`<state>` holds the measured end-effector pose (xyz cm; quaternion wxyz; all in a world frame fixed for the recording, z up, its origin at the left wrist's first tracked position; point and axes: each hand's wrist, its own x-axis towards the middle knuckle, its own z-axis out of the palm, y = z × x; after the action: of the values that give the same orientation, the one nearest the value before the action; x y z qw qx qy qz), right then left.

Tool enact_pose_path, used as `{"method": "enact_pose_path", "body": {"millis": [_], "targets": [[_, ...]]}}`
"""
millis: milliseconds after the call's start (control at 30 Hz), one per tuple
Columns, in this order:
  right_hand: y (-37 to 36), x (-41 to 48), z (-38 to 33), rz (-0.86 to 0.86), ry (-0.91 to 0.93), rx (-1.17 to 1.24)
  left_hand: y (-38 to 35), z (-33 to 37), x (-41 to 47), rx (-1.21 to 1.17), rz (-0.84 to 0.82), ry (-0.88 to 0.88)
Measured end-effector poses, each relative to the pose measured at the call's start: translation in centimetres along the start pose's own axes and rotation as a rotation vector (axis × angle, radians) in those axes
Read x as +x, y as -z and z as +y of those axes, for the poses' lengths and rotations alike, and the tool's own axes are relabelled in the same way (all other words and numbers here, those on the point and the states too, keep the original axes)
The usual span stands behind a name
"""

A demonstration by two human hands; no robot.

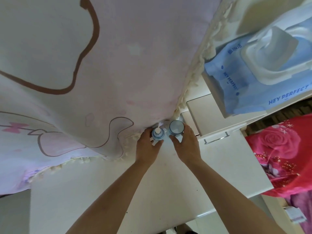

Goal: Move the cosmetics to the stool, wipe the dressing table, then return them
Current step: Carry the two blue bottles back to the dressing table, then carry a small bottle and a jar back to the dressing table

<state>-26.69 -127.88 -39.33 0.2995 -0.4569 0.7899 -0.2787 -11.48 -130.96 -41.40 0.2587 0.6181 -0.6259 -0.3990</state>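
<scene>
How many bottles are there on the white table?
2. The pump bottle is gripped by the left hand, and the capped bottle beside it by the right hand, both at the table's back edge by the cloth. More may hide behind the cloth.

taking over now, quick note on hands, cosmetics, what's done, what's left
Left hand grips the pump bottle; right hand grips the round-capped bottle. Both are upright, side by side at the back of the white dressing table, by the pink cloth. Wet wipes pack lies on the raised unit at right. Stool not in view; cannot tell whether wiping is done.
</scene>
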Motion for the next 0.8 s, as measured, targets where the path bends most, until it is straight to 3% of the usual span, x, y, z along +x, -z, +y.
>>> {"method": "enact_pose_path", "body": {"millis": [233,467,633,800], "targets": [[1.5,-2.9,-0.8,-0.081,-0.001,-0.089,1.9,0.4,-3.4,0.245,-0.046,-0.011],[3.0,-8.2,-2.1,0.127,0.503,-0.151,8.1,0.5,-10.9,0.503,0.202,-0.193],[0.0,-10.5,-4.2,0.043,0.772,-0.143,12.2,-0.8,-18.9,0.653,0.359,-0.018],[-4.7,-17.2,-10.7,-0.124,1.025,-0.077,19.0,-0.9,-29.3,0.747,0.653,0.278]]}}
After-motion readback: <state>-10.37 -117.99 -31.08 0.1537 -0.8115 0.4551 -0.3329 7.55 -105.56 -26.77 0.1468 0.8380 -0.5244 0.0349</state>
